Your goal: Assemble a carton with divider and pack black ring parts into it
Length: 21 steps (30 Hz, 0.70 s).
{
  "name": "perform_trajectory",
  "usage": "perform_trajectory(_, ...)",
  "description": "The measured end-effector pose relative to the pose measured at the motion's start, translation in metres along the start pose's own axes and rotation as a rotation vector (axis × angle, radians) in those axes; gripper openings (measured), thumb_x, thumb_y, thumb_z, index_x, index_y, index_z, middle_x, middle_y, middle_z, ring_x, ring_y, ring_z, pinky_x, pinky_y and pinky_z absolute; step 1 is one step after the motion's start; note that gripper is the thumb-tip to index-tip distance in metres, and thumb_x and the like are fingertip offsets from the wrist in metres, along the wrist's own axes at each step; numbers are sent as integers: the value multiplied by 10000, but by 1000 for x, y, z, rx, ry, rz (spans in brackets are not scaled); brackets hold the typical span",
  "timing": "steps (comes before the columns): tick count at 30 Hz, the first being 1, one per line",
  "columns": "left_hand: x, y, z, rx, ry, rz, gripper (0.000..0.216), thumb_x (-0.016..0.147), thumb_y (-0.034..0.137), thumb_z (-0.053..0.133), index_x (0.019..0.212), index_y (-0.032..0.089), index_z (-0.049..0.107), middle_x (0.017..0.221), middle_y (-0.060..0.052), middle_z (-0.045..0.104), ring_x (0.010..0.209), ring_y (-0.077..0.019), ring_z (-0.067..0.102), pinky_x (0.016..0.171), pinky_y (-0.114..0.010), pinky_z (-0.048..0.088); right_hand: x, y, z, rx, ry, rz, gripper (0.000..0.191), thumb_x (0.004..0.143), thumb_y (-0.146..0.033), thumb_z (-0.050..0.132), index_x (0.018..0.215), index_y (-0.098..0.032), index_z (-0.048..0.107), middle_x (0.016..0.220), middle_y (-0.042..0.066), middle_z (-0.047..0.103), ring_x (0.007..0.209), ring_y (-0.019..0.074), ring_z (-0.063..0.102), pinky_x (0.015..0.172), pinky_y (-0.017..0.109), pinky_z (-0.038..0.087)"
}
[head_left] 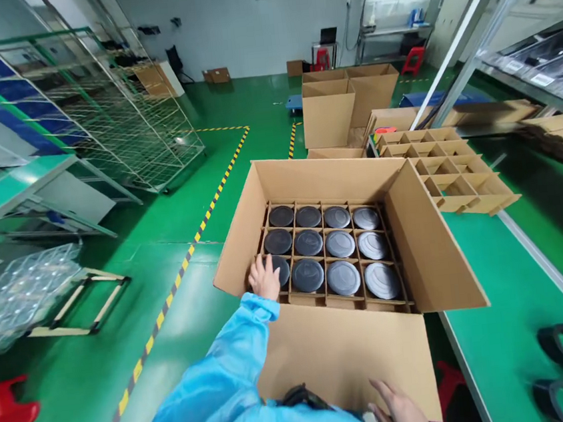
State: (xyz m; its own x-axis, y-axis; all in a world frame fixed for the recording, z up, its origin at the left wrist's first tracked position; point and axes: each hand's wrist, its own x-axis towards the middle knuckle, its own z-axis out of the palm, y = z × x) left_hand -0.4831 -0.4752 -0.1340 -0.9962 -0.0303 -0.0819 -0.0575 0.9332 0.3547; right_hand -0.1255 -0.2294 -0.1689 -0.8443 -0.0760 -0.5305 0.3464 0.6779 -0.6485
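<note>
My left hand (264, 278) reaches into the cardboard box (328, 179), fingers curled over the left edge of the dark disc (282, 270) in the nearest left cell; I cannot tell whether they grip it. My right hand (402, 416) lies loosely spread, low against the box's front flap (346, 352), well apart from the disc. A cardboard divider (323, 260) makes twelve cells, each with one disc; the other discs (343, 277) fill the rest. The disc lies flat, face up, round, with no long axis.
</note>
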Motion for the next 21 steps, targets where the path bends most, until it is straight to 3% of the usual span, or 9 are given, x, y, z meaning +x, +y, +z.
perform_trajectory(4, 18, -10, 25, 196, -192, 295, 603, 978, 489, 457, 1546, 298, 391, 1683, -66, 188, 1544, -370, 98, 1215, -634, 121, 14, -31, -3, -68, 18, 70, 521, 948, -375, 418, 1361, -121, 608, 1329, 171, 644, 1214, 280, 636, 1063, 372, 503)
perform_trajectory(9, 31, -22, 32, 260, -271, 323, 626, 984, 507, 434, 1563, 284, 350, 1675, -70, 204, 1546, -370, 108, 1227, -635, 65, 21, -47, -8, -113, 44, 174, 449, 941, -285, 455, 1325, -139, 638, 1304, 161, 661, 1203, 272, 640, 1048, 369, 508)
perform_trajectory(12, 27, -13, 32, 284, -250, 305, 621, 996, 485, 415, 1569, 260, 332, 1677, -111, 178, 1546, -376, 111, 1204, -684, 58, 20, -57, -13, -126, -9, 246, 443, 937, -254, 492, 1335, -115, 629, 1309, 169, 654, 1223, 278, 622, 1062, 361, 485)
perform_trajectory(16, 9, 31, 46, 238, -245, 517, 610, 1008, 443, 410, 1577, 249, 307, 1676, -117, 176, 1549, -349, 125, 1206, -679, 82, 20, -66, -19, -87, -77, 301, 458, 942, -259, 504, 1361, -108, 607, 1322, 170, 643, 1232, 281, 607, 1074, 342, 457)
perform_trajectory(21, -26, 122, 68, 131, -495, 887, 610, 982, 375, 501, 1561, 255, 352, 1668, -92, 214, 1548, -321, 149, 1233, -615, 119, 4, -65, -27, 10, -12, 380, 454, 928, -279, 528, 1339, -110, 618, 1282, 194, 650, 1219, 329, 601, 1057, 413, 456)
